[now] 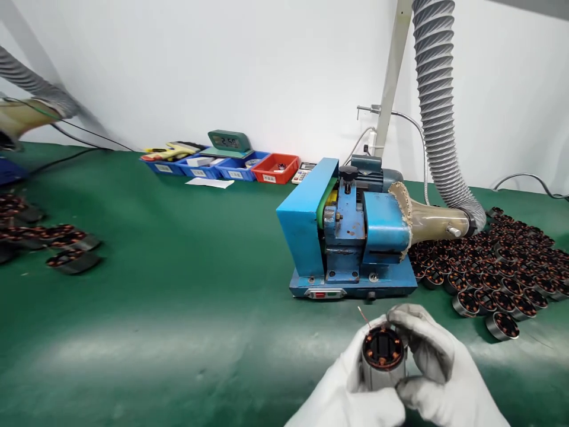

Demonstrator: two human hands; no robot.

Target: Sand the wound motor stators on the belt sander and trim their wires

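A motor stator (pixel 383 356), a metal ring with copper windings and a black core, is held upright at the lower right of the view. My left hand (pixel 347 388), in a white glove, wraps round its left side and front. On its other side my right hand (pixel 438 367), also gloved, is curled, with thumb and fingertips against the stator's right side and rim. A thin copper wire end (pixel 363 316) sticks up at the stator's upper left. The fingertips of my right hand are partly hidden.
Behind my hands stands a blue belt machine (pixel 347 237) joined to a grey hose (pixel 438 107). Many stators (pixel 502 267) crowd the right; several more (pixel 73 259) lie left. Blue bins (pixel 200 171), a red bin (pixel 276 169) and a digital clock (pixel 229 141) line the wall.
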